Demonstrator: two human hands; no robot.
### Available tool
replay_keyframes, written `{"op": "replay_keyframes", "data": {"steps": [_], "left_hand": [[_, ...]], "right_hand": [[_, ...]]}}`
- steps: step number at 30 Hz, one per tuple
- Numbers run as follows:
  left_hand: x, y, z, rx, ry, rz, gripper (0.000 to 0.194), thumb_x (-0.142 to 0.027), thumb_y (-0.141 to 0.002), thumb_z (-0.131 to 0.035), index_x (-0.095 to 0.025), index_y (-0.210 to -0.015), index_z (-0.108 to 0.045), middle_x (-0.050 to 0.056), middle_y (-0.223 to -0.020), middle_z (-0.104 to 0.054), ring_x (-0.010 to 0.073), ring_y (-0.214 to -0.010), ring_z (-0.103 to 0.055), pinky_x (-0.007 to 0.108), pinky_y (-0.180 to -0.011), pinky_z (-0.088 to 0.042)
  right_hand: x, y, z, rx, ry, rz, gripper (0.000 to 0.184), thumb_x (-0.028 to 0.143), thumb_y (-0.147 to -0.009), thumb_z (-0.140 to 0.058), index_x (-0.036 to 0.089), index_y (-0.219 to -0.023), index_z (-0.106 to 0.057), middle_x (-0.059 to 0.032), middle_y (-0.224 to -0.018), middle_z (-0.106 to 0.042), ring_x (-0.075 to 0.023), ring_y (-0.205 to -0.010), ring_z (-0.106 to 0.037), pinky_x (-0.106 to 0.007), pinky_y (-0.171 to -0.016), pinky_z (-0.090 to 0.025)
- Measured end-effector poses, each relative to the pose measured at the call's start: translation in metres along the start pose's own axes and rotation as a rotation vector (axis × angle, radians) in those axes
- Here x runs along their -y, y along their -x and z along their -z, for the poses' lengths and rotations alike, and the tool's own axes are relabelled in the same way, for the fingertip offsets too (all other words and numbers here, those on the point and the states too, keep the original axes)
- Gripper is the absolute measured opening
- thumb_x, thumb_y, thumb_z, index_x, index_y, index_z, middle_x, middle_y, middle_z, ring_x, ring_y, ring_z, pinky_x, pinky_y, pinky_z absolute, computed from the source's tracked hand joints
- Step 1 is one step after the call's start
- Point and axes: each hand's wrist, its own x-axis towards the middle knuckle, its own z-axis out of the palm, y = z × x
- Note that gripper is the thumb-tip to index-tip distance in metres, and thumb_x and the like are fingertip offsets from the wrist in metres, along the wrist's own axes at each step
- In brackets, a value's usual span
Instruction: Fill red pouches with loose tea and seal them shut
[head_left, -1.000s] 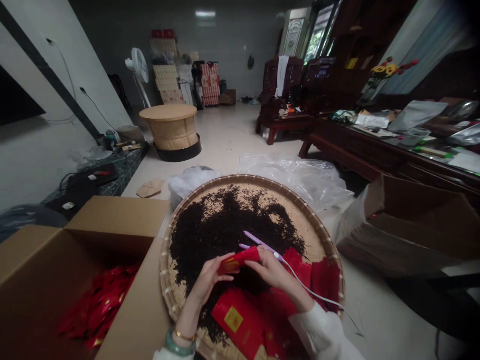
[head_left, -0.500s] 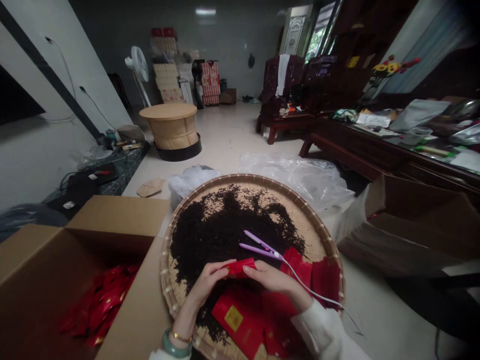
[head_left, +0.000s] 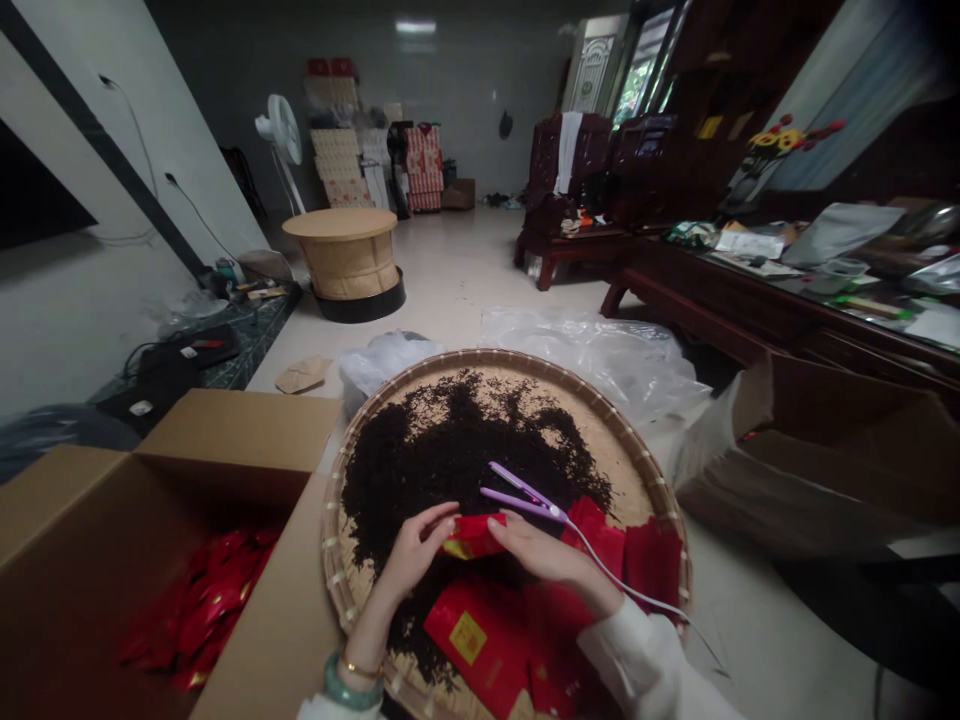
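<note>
My left hand (head_left: 415, 556) and my right hand (head_left: 540, 556) hold a small red foil packet (head_left: 474, 536) between them, pinching its two ends. Both hands are above a round woven bamboo tray (head_left: 495, 362) heaped with dark loose tea leaves (head_left: 442, 470). Just beyond my right fingers, a lilac mini flat iron (head_left: 521, 503) lies on the leaves, its white cord (head_left: 637, 590) running past my right sleeve. Larger red packets with gold squares (head_left: 480, 640) lie on the tray under my wrists, and more red packets (head_left: 652, 565) stand along its right side.
An open cardboard box (head_left: 240, 430) full of red sachets (head_left: 199, 610) stands left of the tray. Another carton (head_left: 832, 430) sits on the right. Plastic bags (head_left: 592, 365) lie behind the tray. A dark wooden table (head_left: 750, 290) with papers runs along the right.
The red packet has dropped lower and turned, now showing a gold mark at its left end. My left fingers have shifted along it, and both hands sit lower than a second ago.
</note>
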Motion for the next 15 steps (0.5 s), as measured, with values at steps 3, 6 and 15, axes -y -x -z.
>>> {"op": "replay_keyframes", "data": {"steps": [3,6,15], "left_hand": [[-0.008,0.001,0.004,0.183,-0.179,-0.013,0.028,-0.034,-0.070,-0.071,-0.023,-0.096,-0.075,0.007,-0.102,-0.074,0.0280,-0.096,-0.067,0.035,-0.090,-0.047],[-0.013,0.002,-0.001,0.349,-0.285,-0.035,0.028,-0.036,-0.076,-0.065,-0.025,-0.099,-0.074,0.005,-0.102,-0.075,0.0267,-0.095,-0.067,0.032,-0.088,-0.046],[0.017,-0.004,-0.016,0.296,0.000,0.017,0.041,-0.054,-0.071,-0.065,-0.015,-0.079,-0.075,0.007,-0.077,-0.073,0.0235,-0.077,-0.062,0.029,-0.074,-0.047]], "right_hand": [[0.002,0.000,-0.003,0.052,0.164,0.093,0.048,0.045,-0.098,-0.026,0.023,-0.088,-0.068,0.0011,-0.073,-0.068,-0.0162,-0.082,-0.064,-0.044,-0.108,-0.034],[0.007,-0.002,-0.013,0.116,0.251,0.138,0.049,0.039,-0.099,-0.029,0.022,-0.066,-0.061,0.0055,-0.051,-0.054,-0.0131,-0.059,-0.058,-0.046,-0.110,-0.030],[0.014,-0.011,-0.027,0.071,0.278,0.244,0.040,0.046,-0.091,-0.045,0.022,-0.065,-0.064,0.0037,-0.057,-0.061,-0.0154,-0.064,-0.060,-0.050,-0.103,-0.036]]}}
